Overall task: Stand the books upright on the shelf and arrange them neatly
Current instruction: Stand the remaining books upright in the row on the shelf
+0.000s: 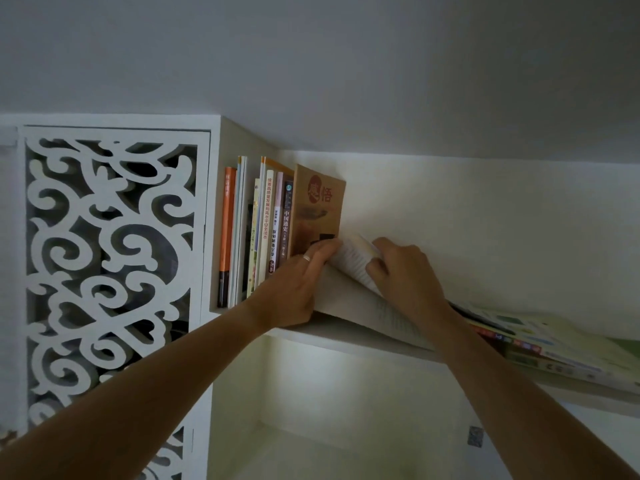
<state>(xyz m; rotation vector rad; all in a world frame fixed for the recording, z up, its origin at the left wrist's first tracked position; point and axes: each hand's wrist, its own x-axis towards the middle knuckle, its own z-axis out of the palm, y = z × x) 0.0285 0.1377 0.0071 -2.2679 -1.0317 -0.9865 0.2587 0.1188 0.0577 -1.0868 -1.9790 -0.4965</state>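
Note:
Several books (263,230) stand upright at the left end of the white shelf (363,336); the rightmost is a brown book (317,206) with a red circle on its cover. Right beside it a pale, bending paperback (349,289) is tilted, its page edges facing me. My left hand (294,289) grips its left lower side, fingertips touching the brown book. My right hand (405,271) holds its upper edge, fingers curled over the pages. A stack of flat-lying books (540,344) sits on the shelf at the right, partly hidden by my right forearm.
A white carved lattice panel (110,258) closes the cabinet to the left. The wall behind the shelf is bare. An open compartment (329,410) lies below the shelf. The ceiling is close above.

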